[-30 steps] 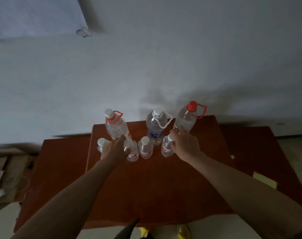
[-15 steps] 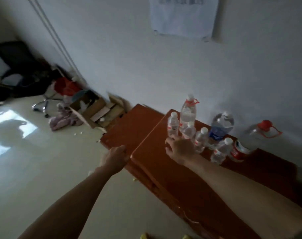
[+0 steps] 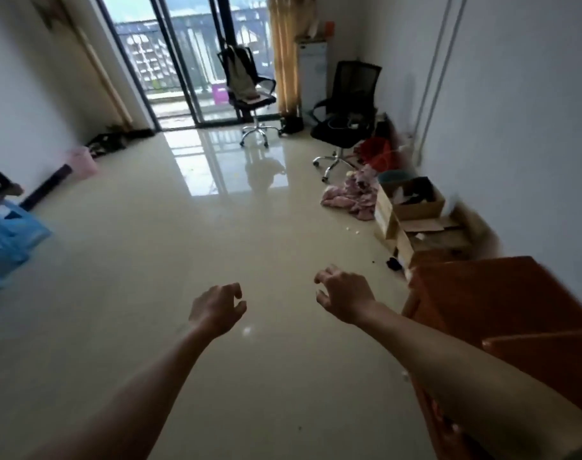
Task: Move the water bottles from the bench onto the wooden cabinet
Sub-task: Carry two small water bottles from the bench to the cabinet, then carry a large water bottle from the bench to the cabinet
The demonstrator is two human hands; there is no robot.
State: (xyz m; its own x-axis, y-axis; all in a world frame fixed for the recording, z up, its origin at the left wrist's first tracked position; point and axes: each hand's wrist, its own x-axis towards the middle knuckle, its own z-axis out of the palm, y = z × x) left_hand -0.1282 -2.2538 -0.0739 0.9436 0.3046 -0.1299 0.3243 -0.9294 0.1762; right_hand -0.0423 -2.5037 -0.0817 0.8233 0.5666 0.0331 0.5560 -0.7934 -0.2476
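Observation:
My left hand (image 3: 216,308) and my right hand (image 3: 344,298) hang in the air over the glossy tiled floor, both empty with fingers loosely curled. The wooden cabinet (image 3: 502,303), reddish brown, shows only as a corner at the right edge, just right of my right forearm. No water bottle is in view, and no bench is in view.
Open cardboard boxes (image 3: 412,207) and a pink cloth heap (image 3: 349,197) lie along the right wall. Two black office chairs (image 3: 346,117) stand further back near a glass balcony door (image 3: 183,61). Blue plastic items (image 3: 7,240) sit at the left edge.
The view has swung left, away from the cabinet and its bottles, to face down the room. Both hands came off the bottles and now hold nothing.

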